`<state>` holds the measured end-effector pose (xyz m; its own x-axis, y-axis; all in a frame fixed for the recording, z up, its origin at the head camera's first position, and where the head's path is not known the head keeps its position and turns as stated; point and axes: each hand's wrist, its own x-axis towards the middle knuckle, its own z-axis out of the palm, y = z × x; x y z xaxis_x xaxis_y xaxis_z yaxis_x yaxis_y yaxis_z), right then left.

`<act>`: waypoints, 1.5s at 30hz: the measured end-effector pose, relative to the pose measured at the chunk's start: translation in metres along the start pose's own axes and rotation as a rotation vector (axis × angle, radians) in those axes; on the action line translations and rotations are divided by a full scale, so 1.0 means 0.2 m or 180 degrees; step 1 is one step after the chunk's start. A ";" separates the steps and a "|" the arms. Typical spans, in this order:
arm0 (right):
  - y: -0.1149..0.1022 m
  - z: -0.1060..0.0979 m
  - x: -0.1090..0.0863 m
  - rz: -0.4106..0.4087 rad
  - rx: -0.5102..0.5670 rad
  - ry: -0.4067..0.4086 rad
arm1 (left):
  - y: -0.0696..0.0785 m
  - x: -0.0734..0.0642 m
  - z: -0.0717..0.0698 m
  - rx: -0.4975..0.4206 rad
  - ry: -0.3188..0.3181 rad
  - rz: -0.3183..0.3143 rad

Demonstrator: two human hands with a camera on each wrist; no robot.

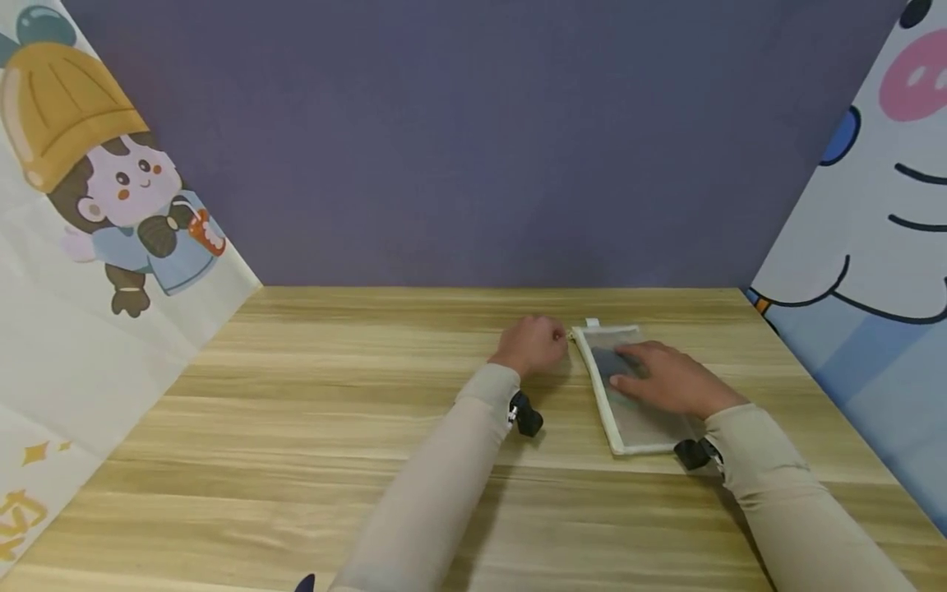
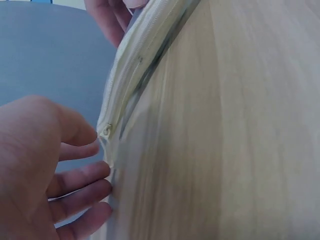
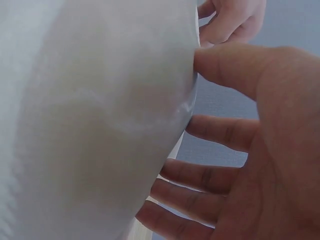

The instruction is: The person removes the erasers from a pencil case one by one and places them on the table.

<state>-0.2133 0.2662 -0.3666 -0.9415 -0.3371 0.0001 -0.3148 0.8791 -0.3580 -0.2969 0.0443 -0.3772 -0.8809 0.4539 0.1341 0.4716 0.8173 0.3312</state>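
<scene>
A flat, see-through zip pouch (image 1: 644, 430) with cream edging lies on the table, its zipper (image 1: 601, 393) along the left side. At the pouch's far left corner, my left hand (image 1: 531, 344) pinches the zipper pull (image 2: 106, 131) between thumb and index finger. The other left fingers are bent loosely beside the pouch's edge in the left wrist view. My right hand (image 1: 669, 378) rests on the pouch with its fingers spread, the fingertips touching its surface in the right wrist view. A dark grey patch (image 1: 608, 362) shows through the pouch near the right fingertips.
The wood-grain table (image 1: 296, 427) runs back to a plain grey-purple panel (image 1: 459, 148). Cartoon-printed sheets stand at the left (image 1: 81, 353) and right (image 1: 880, 271). A small white tab (image 1: 592, 322) sticks out from the pouch's far edge.
</scene>
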 end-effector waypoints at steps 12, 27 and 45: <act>0.00 0.01 0.00 0.0019 -0.0102 0.0005 | -0.02 0.03 0.05 -0.1073 -0.0087 -0.0095; 0.00 0.00 -0.01 0.0102 -0.0066 0.0031 | 0.03 0.04 0.10 -0.1158 0.0066 -0.0580; -0.01 0.01 -0.01 0.0091 -0.0174 0.0036 | 0.02 0.05 0.13 -0.0619 0.0139 -0.0830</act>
<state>-0.2102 0.2639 -0.3669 -0.9514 -0.3079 0.0012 -0.2934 0.9056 -0.3063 -0.3034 0.0609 -0.3979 -0.9738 0.2192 0.0598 0.2170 0.8190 0.5312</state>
